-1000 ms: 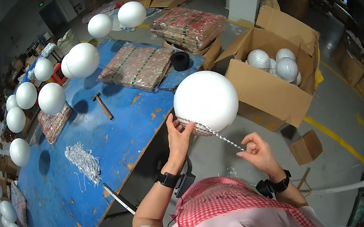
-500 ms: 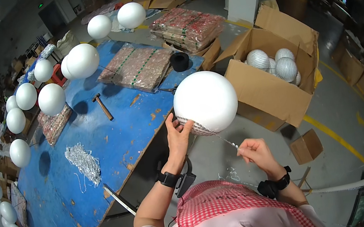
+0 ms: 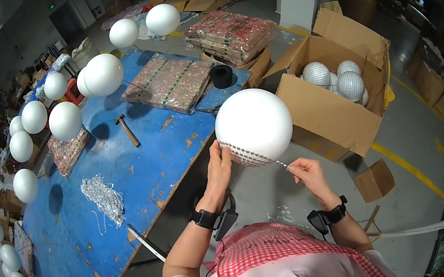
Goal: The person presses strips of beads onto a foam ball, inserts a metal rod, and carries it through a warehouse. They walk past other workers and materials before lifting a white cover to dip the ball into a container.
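Note:
A large white ball (image 3: 254,121) is in front of me, just off the table's right edge. Rows of small silvery beads (image 3: 244,157) wrap its lower part. My left hand (image 3: 217,170) grips the ball at its lower left, fingers and thumb pressed against the beaded rows. Between the fingertips of my right hand (image 3: 309,175) is pinched a thin silver bead strand (image 3: 281,164), drawn taut from the ball's lower right. What holds the ball up from below is hidden.
The worn blue table (image 3: 140,178) bears a silver strand pile (image 3: 104,199), a hammer (image 3: 127,131), black tape (image 3: 221,76) and a wrapped bundle (image 3: 168,83). White balls (image 3: 65,121) stand along its far left. At right, an open carton (image 3: 326,112) holds several silver balls (image 3: 350,86).
My right hand has moved slightly up toward the ball, and the strand between them is shorter. My left fingers have shifted a little down along the ball's edge.

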A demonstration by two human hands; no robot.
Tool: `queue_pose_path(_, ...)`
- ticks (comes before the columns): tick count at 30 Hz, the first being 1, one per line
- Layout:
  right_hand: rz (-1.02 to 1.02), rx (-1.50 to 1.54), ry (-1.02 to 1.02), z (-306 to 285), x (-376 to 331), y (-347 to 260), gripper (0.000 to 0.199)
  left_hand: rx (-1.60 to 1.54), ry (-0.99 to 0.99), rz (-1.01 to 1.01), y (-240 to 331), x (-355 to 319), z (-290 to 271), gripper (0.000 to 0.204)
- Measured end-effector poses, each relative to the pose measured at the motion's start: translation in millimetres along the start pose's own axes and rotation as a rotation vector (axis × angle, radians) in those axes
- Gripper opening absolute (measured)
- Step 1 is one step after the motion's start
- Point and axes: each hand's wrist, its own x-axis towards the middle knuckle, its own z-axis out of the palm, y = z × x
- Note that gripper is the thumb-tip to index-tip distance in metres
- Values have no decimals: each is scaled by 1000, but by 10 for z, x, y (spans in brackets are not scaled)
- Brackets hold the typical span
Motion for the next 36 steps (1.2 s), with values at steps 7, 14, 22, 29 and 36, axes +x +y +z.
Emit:
queue_pose_path(7,19,-35,-3,-59,-84,49,16,214,-14,82,-78,69,27,90)
queue_pose_path(14,54,186,-212,-159,-211,-36,17,43,-9,-3,75,-26,88,92)
queue_pose_path(22,128,97,-84,-264,-96,144,15,-3,17,-125,105,-22,86,67)
queue_pose_path(29,-132,72,115,-236,-184,193,8,176,4,96,71,-23,147,72)
queue_pose_path(36,-7,-19,-167,-255,-502,-287,6,152,66,79,24,9,166,81)
